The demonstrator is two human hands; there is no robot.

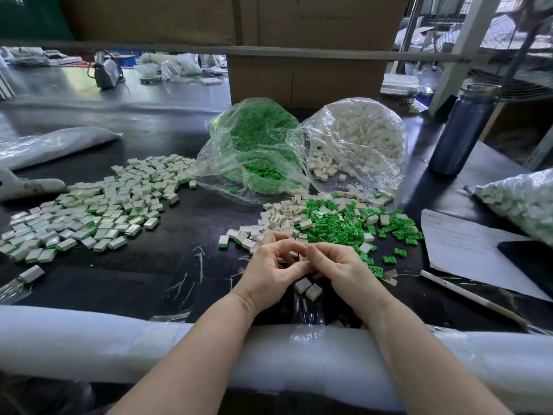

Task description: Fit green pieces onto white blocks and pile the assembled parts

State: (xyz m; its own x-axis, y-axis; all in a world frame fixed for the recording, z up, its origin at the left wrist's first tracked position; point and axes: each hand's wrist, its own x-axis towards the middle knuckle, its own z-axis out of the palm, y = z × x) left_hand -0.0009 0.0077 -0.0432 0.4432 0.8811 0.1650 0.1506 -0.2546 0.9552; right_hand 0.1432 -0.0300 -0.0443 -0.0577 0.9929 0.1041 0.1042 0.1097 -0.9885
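No brand or label can be read; the white paper sheet (466, 250) at the right carries faint print too small to make out. The work surface is a black table (149, 265), its near edge padded with white foam (89, 339), in a cluttered workshop with cardboard boxes (299, 76) at the far side.

The left hand (269, 265) and right hand (335, 265) meet at the near centre, fingers curled and fingertips pressed together around a small part hidden between them; what each pinches cannot be told. Two white blocks (308, 288) lie on the table just below the hands.

Just beyond the hands lies a loose heap of green pieces (338, 226) mixed with white blocks. Farther off stand a clear bag of green pieces (257, 145) and, to its right, a clear bag of white blocks (359, 139). The pile of assembled parts (98, 205) spreads across the left. A dark blue bottle (460, 130) stands far right; a white pen (466, 295) lies near the paper.
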